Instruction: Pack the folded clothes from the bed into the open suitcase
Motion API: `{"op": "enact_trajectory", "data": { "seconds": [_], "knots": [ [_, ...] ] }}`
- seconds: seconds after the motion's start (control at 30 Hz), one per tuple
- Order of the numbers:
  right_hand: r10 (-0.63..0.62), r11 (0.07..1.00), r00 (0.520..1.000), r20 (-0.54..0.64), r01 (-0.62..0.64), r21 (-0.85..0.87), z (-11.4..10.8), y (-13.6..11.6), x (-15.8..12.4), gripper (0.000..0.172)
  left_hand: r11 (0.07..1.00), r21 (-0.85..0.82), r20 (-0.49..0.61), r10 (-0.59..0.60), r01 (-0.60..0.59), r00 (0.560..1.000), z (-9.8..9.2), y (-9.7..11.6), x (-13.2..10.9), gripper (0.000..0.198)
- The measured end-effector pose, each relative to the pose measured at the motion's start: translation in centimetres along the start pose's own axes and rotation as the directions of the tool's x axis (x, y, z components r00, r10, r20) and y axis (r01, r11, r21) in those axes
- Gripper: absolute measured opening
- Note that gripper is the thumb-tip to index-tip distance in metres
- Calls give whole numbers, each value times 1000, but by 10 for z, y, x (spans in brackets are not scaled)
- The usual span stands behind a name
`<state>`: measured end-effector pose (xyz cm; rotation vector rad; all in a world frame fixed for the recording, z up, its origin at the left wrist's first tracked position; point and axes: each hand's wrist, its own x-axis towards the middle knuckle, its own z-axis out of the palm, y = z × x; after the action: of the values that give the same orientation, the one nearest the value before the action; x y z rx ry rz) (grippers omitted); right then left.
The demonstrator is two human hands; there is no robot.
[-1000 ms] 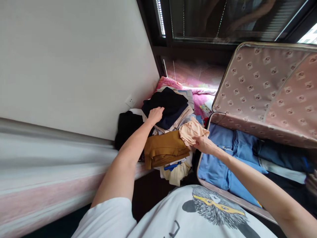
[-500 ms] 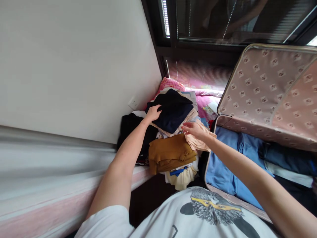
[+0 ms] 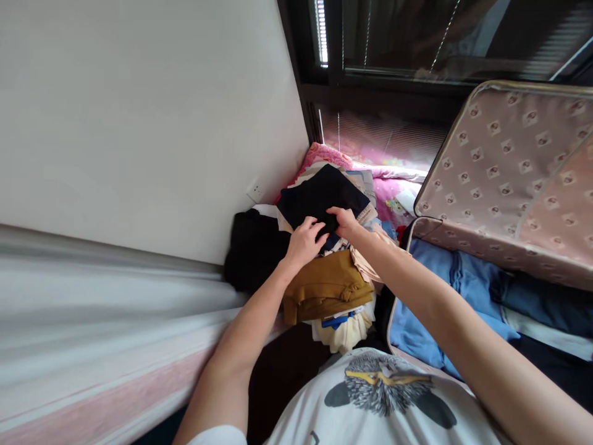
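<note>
A dark navy-black garment (image 3: 319, 190), folded, lies on top of a heap of clothes in the corner. My right hand (image 3: 343, 222) is closed on its near edge, thumb and fingers pinching the cloth. Just left of it, my left hand (image 3: 306, 242) rests at the same edge with fingers curved and apart, touching the dark cloth. Below the hands sits a folded mustard-brown garment (image 3: 324, 284) on a cream cloth (image 3: 345, 334). A peach cloth (image 3: 365, 262) is partly hidden under my right forearm, and a black garment (image 3: 254, 250) lies to the left.
An open suitcase (image 3: 491, 238) with patterned pink lining stands at right, holding blue folded clothes (image 3: 421, 324). Pink bedding (image 3: 389, 191) lies behind the heap by the window. At left are a white wall with a socket (image 3: 255, 192) and a pale curtain-like fabric (image 3: 115, 309).
My left hand has moved right and nearer me from the garment's left side. My right hand has moved up and left from the peach cloth onto the dark garment, whose shape has shifted.
</note>
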<state>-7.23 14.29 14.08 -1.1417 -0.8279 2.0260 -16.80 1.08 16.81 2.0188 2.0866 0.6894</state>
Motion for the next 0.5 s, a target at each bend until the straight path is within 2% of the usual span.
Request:
{"op": "enact_trajectory", "data": {
  "seconds": [0.03,0.1,0.17,0.2,0.23,0.27,0.3,0.37,0.43,0.5],
  "knots": [
    [23,999,1000,-3,-22,33,-1,-6,-8,33,994,-106,-104,10,-21,995,-10,-1,-7,29],
    [60,995,996,66,-65,79,-6,-22,-30,34,953,-298,-308,-50,-47,950,-31,-5,-21,31],
    [83,992,976,203,-99,72,-15,-37,-61,34,871,-491,-439,-247,0,864,-47,-12,-34,39],
    [108,990,961,256,-126,58,-22,-43,-78,34,803,-595,-442,-364,36,820,-51,-14,-41,45],
    [141,986,945,295,-160,38,-29,-48,-95,33,718,-692,-398,-464,74,791,-52,-15,-48,52],
    [176,981,931,321,-192,20,-38,-50,-112,34,624,-773,-317,-533,112,785,-50,-14,-55,60],
    [207,975,919,336,-221,3,-46,-52,-127,35,534,-832,-215,-562,152,799,-46,-11,-63,68],
    [224,972,914,339,-233,-15,-64,-51,-152,37,396,-890,-24,-536,226,844,-31,3,-78,85],
    [185,981,927,327,-192,-10,-82,-51,-167,41,303,-913,102,-476,272,873,-14,25,-90,95],
    [131,990,941,312,-138,0,-102,-54,-175,43,229,-923,199,-400,308,894,-1,51,-93,92]
  ]
}}
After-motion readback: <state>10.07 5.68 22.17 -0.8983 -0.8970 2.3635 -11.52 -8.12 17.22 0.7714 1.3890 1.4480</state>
